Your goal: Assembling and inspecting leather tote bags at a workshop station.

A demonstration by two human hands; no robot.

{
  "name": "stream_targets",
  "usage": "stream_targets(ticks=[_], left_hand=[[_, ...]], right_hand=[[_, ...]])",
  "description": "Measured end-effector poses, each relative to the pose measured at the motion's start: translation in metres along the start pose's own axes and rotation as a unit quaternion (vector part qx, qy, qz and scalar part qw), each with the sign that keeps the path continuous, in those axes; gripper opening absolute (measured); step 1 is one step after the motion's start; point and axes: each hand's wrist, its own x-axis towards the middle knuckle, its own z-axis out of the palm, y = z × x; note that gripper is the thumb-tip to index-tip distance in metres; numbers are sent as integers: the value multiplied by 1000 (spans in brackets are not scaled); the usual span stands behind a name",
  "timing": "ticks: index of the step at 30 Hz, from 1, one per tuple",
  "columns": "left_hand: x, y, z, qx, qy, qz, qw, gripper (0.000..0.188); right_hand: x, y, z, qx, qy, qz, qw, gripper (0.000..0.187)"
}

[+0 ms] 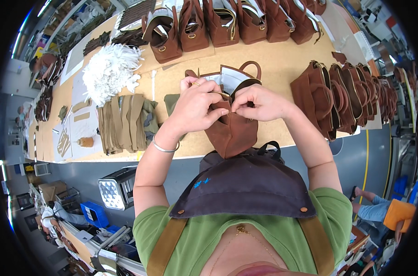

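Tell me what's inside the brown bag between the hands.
Pale lining shows inside the brown bag; its bottom is hidden behind the near wall, the left hand and the right hand.

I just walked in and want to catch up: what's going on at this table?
A person in a green top is handling an open brown bag at the near edge of the table. The left hand and right hand each have a pinching grip at its upper edge. Other brown bags stand along the far side; olive fabric pieces lie to the left.
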Motion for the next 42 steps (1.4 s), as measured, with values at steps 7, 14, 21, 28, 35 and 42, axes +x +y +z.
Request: stream_targets(ticks=[7, 14, 21, 28, 35, 42], left_hand=[[0, -7, -3, -47, 13, 6, 999, 20], [-1, -11, -2, -81, 38, 3, 996, 13], [4, -8, 1, -69, 27, 11, 997, 13], [3, -5, 4, -70, 40, 2, 997, 12], [4, -3, 6, -65, 55, -12, 996, 13], [6, 1, 7, -37, 58, -29, 997, 16]], right_hand=[[1, 16, 21, 67, 91, 7, 994, 12], [-5, 17, 17, 153, 93, 65, 982, 7], [-3, 33, 18, 199, 87, 35, 975, 9], [-4, 29, 17, 267, 86, 49, 959, 13], [-3, 33, 22, 194, 129, 44, 972, 6], [-3, 16, 11, -8, 136, -43, 990, 3]])
